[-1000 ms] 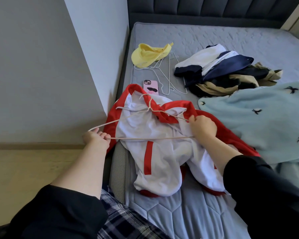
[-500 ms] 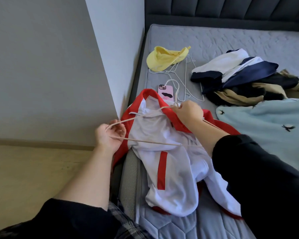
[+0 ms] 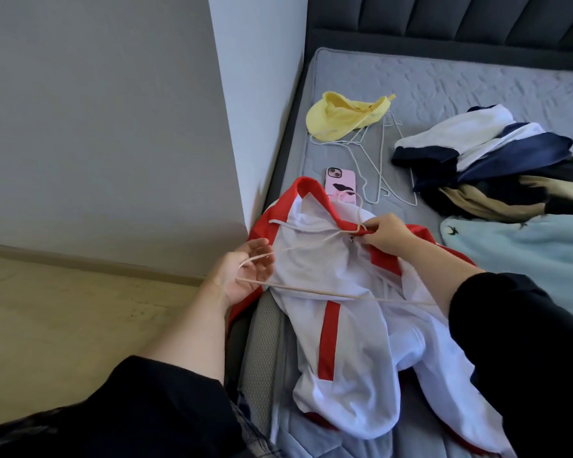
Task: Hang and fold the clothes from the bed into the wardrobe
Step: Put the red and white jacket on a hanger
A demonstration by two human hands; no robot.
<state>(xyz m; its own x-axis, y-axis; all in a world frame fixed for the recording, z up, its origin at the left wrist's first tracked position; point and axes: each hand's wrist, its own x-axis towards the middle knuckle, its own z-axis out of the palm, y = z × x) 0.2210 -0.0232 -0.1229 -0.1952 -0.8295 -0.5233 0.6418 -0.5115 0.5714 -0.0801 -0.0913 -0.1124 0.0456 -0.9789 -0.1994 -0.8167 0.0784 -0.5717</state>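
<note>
Left hand cradles hanger beside mattress.

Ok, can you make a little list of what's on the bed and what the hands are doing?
jacket: red and white, spread at the bed's near edge
hanger: lies across the jacket, hook by the collar
left hand: open, hanger's end across the palm
right hand: pinches the hanger's neck at the collar
phone: pink, just beyond the jacket
hat: yellow, beyond the phone
pile: dark and white clothes, right of the hat
</note>
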